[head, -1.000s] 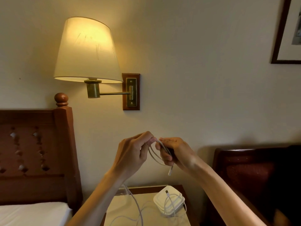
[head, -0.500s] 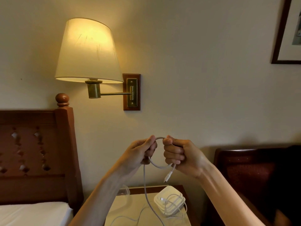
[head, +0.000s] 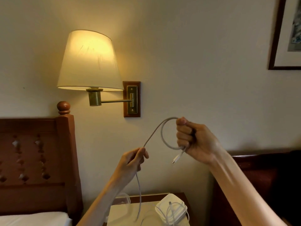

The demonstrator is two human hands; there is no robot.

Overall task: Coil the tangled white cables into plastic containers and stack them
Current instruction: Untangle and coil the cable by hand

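Head view of two bare hands raised in front of a cream wall, working a white cable point(head: 162, 132). The right hand point(head: 193, 141) is clenched around a single loop of the cable, fingers curled tight with the thumb on top; the loop arcs out to the left of the fist, and the cable's connector end point(head: 176, 159) hangs free just below the little finger. From the top of the loop the cable runs down and left to the left hand point(head: 133, 162), which pinches it between thumb and fingertips, lower than the right hand and apart from it. Below the left hand the cable drops straight down to the bedside table point(head: 184, 195), where its slack lies on a pale sheet point(head: 123, 212) covering the tabletop. On the right part of that sheet rest stacked white containers point(head: 171, 207) with further thin white cable point(head: 179, 214) looped over them. A clear plastic container point(head: 126, 198) is partly visible behind the left forearm at the table's rear edge. A lit wall lamp point(head: 88, 62) on a brass arm hangs above a carved wooden headboard point(head: 37, 157) at left; a framed picture point(head: 286, 33) is at upper right, and a dark wooden chair point(head: 260, 173) stands at right behind the right forearm.
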